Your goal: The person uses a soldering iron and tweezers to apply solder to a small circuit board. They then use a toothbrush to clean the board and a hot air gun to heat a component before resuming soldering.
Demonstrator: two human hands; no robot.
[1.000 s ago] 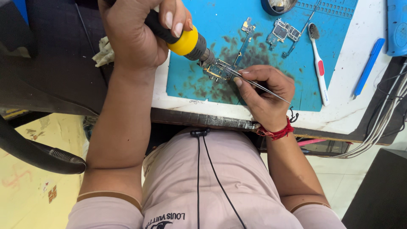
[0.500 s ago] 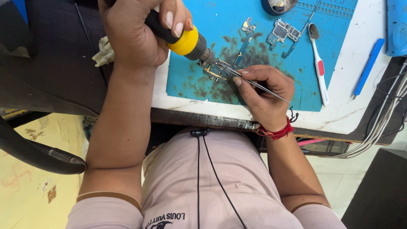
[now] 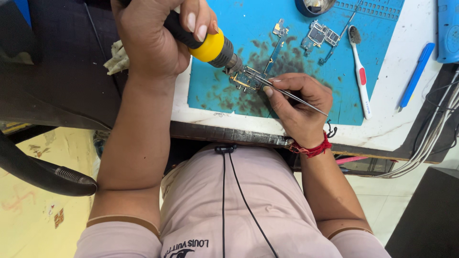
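White table (image 3: 382, 129): blue mat (image 3: 248, 28), blue pen (image 3: 417, 75).

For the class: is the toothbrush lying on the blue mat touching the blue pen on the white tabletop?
Apart. The head view shows a strip of bare white tabletop between the toothbrush and the blue pen.

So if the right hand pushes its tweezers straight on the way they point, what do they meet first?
Probably the small circuit board: the tweezers in the right hand point at it, their tips seemingly touching it already.

White worktop (image 3: 406, 129) with dark edge, yellowish floor (image 3: 28, 224) at left, pale tiles (image 3: 377, 210) at right
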